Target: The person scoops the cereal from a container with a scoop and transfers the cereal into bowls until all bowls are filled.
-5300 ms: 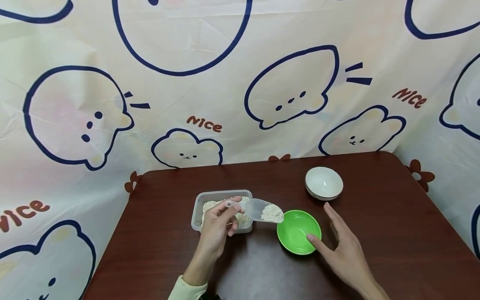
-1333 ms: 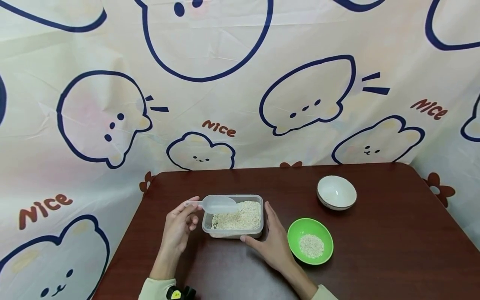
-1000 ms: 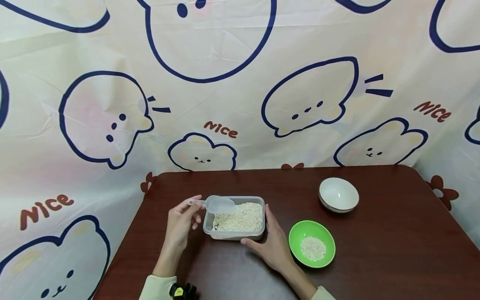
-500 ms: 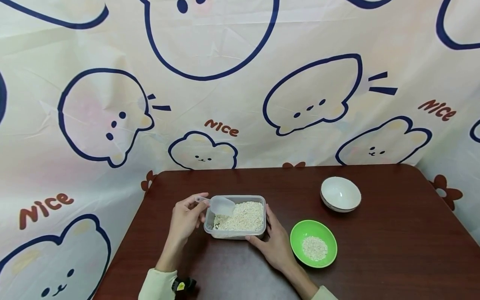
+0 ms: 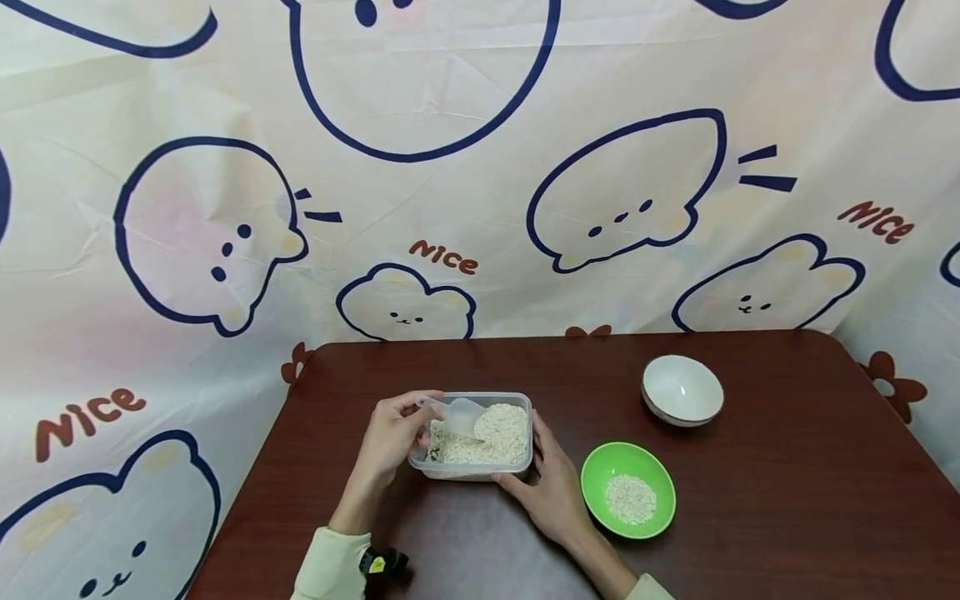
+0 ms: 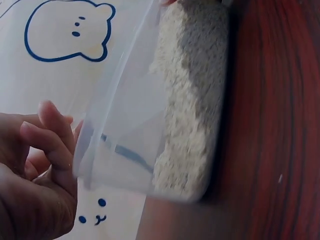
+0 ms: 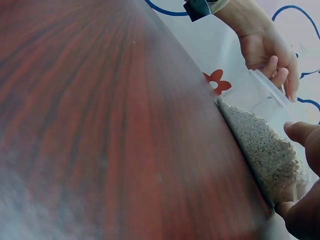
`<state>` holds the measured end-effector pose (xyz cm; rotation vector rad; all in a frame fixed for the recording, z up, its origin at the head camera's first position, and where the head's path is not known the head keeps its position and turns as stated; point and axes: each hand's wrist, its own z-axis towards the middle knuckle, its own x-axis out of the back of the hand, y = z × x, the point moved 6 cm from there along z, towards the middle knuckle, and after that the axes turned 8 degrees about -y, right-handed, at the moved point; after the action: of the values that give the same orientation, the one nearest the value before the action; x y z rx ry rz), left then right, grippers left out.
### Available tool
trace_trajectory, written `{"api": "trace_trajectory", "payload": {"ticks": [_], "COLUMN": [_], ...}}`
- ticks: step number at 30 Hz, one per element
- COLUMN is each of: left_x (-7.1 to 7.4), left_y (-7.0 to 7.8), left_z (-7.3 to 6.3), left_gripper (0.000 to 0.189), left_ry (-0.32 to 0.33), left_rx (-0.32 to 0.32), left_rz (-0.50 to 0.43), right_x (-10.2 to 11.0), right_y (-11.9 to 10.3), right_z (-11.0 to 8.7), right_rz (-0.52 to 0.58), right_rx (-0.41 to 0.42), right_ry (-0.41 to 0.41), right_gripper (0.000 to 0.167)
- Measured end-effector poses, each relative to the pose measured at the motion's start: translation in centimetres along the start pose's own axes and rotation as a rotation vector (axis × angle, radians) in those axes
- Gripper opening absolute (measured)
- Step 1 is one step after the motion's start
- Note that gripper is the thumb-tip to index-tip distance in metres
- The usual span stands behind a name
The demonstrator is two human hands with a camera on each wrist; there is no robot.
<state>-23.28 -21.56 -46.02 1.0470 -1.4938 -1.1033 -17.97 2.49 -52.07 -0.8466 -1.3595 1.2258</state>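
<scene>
In the head view, my left hand (image 5: pixel 390 437) pinches the handle of a translucent plastic scoop (image 5: pixel 461 415). The scoop's front edge dips into pale flakes that look like oats (image 5: pixel 504 429), heaped in a clear rectangular plastic container (image 5: pixel 468 472). My right hand (image 5: pixel 553 487) grips the container's right end, thumb at the front corner and fingers along the side. The left wrist view shows the container's wall (image 6: pixel 125 115) beside the left hand's curled fingers; the scoop's handle is hidden there. Right of the right hand, a green bowl (image 5: pixel 597 467) holds a small pile of the flakes.
A white bowl (image 5: pixel 681 387) stands at the back right, behind the green one. All of it rests on a dark reddish-brown table (image 5: pixel 787 483). Behind hangs a cream cloth (image 5: pixel 480 200) with cartoon bears. A dark device (image 5: pixel 384 563) sits at my left wrist.
Several seconds ago the scoop was loaded beside the then-bare green bowl; now flakes lie in that bowl. In the last second, the left hand moved right and the scoop lowered into the oats.
</scene>
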Motion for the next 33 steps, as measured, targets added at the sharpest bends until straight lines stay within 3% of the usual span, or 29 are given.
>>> {"api": "trace_trajectory", "payload": {"ticks": [12, 20, 33], "left_x": [-1.4, -0.9, 0.0], "left_y": [0.1, -0.7, -0.6], "left_z": [0.1, 0.0, -0.9], "left_gripper": [0.03, 0.032, 0.03], "left_ry": [-0.116, -0.093, -0.015], "left_rx": [0.057, 0.058, -0.017], "left_rz": [-0.066, -0.165, -0.265], "right_x": [0.1, 0.2, 0.1], "right_y": [-0.3, -0.3, -0.3], "right_z": [-0.1, -0.1, 0.0], "right_rz": [-0.013, -0.012, -0.027], "right_rx": [0.024, 0.002, -0.018], "right_ry": [0.011, 0.005, 0.002], "right_gripper": [0.106, 0.106, 0.107]}}
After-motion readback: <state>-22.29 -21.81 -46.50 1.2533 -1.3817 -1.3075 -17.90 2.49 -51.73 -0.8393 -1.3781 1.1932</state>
